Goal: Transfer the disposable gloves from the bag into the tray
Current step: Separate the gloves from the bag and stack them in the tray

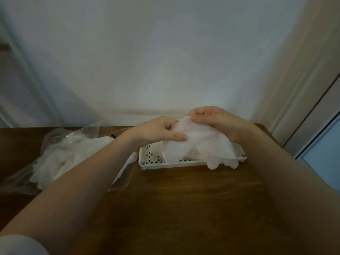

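left hand (159,130): gripping the near-left edge of the glove, thumb on top and fingers curled under, held just above the tray

right hand (215,120): also closed on the same glove, pinching its far edge with thumb and curled fingers, a bit higher than the left

glove (197,142): thin white see-through plastic, stretched between both hands; the lower part droops down into the tray

tray (158,163): white rectangular plastic one with a perforated floor, sits on the table at about 12 o'clock from the person, close to the wall. Looks like there's already some white glove material lying in it, and a couple of fingertips (213,163) hang over the near rim at the right end

bag (60,144): clear crinkly plastic, over at 10 o'clock, just left of the tray, lying flat on the table

gloves in bag (53,166): a loose whitish heap, can't tell how many

table (184,196): dark brown wood, both forearms reach across it

wall (156,52): plain white, right behind the table edge
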{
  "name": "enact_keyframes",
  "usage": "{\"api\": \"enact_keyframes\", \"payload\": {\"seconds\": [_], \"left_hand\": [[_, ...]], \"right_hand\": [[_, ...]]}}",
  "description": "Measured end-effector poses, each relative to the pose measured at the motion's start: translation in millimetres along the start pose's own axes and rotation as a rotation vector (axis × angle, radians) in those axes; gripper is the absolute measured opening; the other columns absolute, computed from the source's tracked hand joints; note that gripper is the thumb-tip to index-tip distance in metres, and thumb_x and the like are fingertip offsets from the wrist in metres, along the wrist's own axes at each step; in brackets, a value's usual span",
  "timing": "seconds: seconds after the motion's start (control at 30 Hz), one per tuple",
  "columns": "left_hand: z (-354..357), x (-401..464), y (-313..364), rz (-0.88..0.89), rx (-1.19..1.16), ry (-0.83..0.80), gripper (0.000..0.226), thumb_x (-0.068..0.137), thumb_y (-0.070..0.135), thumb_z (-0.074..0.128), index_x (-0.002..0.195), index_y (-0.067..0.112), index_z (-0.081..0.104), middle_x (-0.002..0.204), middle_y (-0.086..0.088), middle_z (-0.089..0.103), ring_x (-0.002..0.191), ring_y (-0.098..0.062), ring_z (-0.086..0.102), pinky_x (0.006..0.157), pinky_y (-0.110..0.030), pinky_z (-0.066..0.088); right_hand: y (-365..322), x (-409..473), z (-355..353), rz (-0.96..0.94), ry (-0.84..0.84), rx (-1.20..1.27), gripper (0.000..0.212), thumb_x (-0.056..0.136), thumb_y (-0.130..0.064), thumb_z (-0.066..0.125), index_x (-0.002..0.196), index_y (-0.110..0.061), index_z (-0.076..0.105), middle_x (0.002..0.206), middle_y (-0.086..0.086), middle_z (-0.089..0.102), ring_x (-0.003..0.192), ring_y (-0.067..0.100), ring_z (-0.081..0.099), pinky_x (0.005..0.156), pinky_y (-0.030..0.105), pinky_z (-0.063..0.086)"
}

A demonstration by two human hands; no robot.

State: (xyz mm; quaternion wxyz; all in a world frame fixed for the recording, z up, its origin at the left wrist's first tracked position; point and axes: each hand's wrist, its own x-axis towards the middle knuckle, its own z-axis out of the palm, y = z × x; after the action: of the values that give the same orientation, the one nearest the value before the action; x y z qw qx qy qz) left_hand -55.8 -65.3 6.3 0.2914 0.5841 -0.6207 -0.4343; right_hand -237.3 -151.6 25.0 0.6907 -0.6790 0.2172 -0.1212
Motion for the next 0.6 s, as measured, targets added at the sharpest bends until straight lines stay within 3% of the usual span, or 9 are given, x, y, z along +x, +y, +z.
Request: {"api": "enact_keyframes", "payload": {"seconds": [0.1,0.23,0.37,0.47,0.53,0.6], "left_hand": [[-8,3,-10,-0.012,-0.062,0.058,0.005,0.084,0.018,0.065,0.085,0.015,0.063,0.077,0.006,0.07,0.07,-0.008,0.067,0.06,-0.018,0.051],[-20,17,-14,-0.007,0.056,0.185,0.014,0.086,0.017,0.065,0.077,0.015,0.055,0.074,0.005,0.062,0.059,0.001,0.059,0.055,-0.013,0.047],[-36,44,-9,0.101,0.256,0.427,0.012,0.086,0.018,0.066,0.082,0.014,0.056,0.079,0.002,0.059,0.067,-0.009,0.054,0.059,-0.017,0.042],[-42,60,-1,0.211,0.374,0.557,0.007,0.088,0.016,0.063,0.087,0.013,0.056,0.084,0.004,0.059,0.075,-0.013,0.054,0.065,-0.016,0.042],[-40,63,-3,0.272,0.452,0.599,0.003,0.089,0.011,0.06,0.089,0.012,0.057,0.089,0.003,0.06,0.081,-0.016,0.056,0.067,-0.009,0.037],[-36,62,-14,0.316,0.554,0.57,0.008,0.087,0.004,0.057,0.092,0.01,0.06,0.099,0.0,0.064,0.093,-0.019,0.057,0.07,-0.01,0.035]], "right_hand": [[3,-4,-17,0.032,0.09,-0.197,0.005,0.083,-0.015,0.064,0.084,-0.01,0.065,0.072,0.001,0.066,0.059,0.012,0.061,0.052,0.02,0.049],[7,1,-48,0.032,0.283,-0.618,0.017,0.092,-0.015,0.059,0.078,-0.008,0.066,0.067,0.0,0.061,0.054,0.005,0.054,0.054,0.017,0.042],[8,28,-79,-0.082,0.547,-0.854,0.021,0.095,-0.014,0.051,0.089,-0.004,0.068,0.081,0.003,0.066,0.058,0.011,0.052,0.055,0.013,0.041],[0,38,-92,-0.339,0.785,-0.93,0.019,0.095,-0.009,0.05,0.098,-0.007,0.068,0.087,0.007,0.069,0.066,0.017,0.06,0.072,0.022,0.047],[-4,34,-91,-0.46,0.848,-0.997,0.019,0.094,-0.008,0.051,0.1,-0.006,0.069,0.089,0.007,0.071,0.078,0.018,0.062,0.077,0.023,0.046],[1,26,-84,-0.507,0.792,-1.114,0.019,0.09,-0.01,0.053,0.096,-0.007,0.071,0.088,0.005,0.072,0.079,0.018,0.062,0.079,0.02,0.039]]}}
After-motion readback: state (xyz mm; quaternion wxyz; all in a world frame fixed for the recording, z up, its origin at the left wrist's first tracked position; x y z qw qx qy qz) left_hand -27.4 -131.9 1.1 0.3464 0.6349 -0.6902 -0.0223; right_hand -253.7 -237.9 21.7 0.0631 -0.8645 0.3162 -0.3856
